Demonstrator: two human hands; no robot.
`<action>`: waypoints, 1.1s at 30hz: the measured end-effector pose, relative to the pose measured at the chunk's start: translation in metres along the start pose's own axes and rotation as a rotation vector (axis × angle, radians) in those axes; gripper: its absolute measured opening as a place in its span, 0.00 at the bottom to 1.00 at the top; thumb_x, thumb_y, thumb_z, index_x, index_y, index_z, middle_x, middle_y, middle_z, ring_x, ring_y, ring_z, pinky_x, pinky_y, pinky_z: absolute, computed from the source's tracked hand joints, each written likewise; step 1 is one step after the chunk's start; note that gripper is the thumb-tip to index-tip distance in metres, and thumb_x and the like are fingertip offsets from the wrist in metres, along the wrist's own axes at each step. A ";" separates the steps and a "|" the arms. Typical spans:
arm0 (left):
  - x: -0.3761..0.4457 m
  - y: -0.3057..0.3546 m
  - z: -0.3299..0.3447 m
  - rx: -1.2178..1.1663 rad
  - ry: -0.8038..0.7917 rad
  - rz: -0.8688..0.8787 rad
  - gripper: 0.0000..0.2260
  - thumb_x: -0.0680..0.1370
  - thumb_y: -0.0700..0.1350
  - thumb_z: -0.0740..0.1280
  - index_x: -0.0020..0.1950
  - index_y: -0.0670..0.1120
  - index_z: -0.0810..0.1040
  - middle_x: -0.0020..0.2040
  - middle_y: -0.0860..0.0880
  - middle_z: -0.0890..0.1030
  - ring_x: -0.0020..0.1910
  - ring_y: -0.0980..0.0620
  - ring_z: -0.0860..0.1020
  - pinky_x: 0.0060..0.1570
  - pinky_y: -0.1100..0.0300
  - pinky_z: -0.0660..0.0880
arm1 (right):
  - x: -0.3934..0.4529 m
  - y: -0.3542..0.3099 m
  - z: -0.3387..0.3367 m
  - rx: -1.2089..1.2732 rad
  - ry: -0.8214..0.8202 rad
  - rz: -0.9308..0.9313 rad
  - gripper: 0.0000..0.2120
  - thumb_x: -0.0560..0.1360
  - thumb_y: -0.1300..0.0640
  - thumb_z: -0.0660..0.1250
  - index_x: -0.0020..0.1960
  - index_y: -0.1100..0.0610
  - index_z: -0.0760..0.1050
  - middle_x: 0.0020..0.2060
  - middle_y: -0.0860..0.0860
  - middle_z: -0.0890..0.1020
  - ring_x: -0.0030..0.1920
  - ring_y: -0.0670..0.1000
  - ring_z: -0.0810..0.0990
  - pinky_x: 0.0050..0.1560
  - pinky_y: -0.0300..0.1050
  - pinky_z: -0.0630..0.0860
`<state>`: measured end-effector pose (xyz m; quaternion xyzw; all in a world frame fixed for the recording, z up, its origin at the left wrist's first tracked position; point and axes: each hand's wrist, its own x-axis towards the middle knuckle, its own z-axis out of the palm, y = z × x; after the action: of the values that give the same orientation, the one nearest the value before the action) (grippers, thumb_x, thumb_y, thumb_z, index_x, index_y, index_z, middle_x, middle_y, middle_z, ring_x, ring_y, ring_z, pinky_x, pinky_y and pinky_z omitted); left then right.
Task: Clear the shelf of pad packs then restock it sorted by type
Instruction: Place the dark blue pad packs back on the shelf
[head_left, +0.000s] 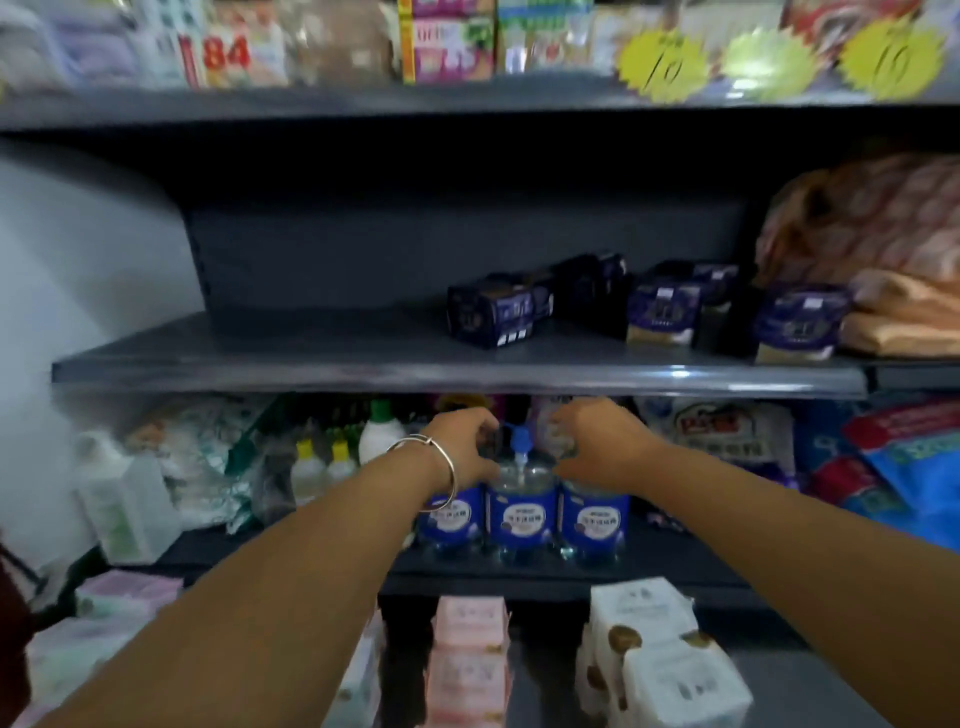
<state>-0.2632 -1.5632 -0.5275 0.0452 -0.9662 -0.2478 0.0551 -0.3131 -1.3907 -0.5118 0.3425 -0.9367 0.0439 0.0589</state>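
Pad packs (498, 314): glossy dark-blue blocks, shelf (363, 371) right half.
Left hand (460, 449): curled on clear pump bottle (521, 499).
Right hand (597, 447): grip unclear.

Three blue-labelled bottles (521, 512), two hands (467, 441)

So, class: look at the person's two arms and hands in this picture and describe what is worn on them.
Both forearms are bare, with no sleeves in view and no gloves. The left hand has a thin silver bangle round the wrist, a plain metal ring with a small crossing joint on top. The right hand and its wrist carry nothing. The picture is too blurred to tell whether there are finger rings.
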 end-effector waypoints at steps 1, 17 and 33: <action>0.006 0.008 -0.006 0.011 0.020 0.017 0.25 0.72 0.43 0.73 0.67 0.45 0.70 0.62 0.46 0.76 0.60 0.48 0.75 0.61 0.57 0.72 | 0.004 0.007 -0.008 0.013 0.025 0.014 0.20 0.73 0.54 0.68 0.64 0.58 0.72 0.59 0.57 0.77 0.58 0.58 0.75 0.57 0.53 0.75; 0.146 0.054 -0.047 0.063 0.262 -0.002 0.29 0.73 0.49 0.71 0.70 0.45 0.65 0.67 0.43 0.66 0.66 0.44 0.67 0.66 0.54 0.66 | 0.100 0.092 -0.053 0.131 0.084 0.135 0.28 0.74 0.51 0.69 0.70 0.61 0.64 0.64 0.58 0.72 0.62 0.59 0.72 0.61 0.54 0.73; 0.296 0.030 -0.047 0.324 0.194 -0.157 0.33 0.73 0.64 0.63 0.75 0.58 0.54 0.75 0.44 0.52 0.72 0.35 0.51 0.67 0.36 0.60 | 0.245 0.151 -0.045 -0.247 0.129 0.443 0.36 0.74 0.40 0.63 0.75 0.55 0.56 0.74 0.56 0.54 0.74 0.64 0.47 0.65 0.76 0.51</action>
<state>-0.5520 -1.5937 -0.4472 0.1522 -0.9771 -0.0870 0.1203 -0.5932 -1.4263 -0.4392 0.1159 -0.9813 -0.0372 0.1489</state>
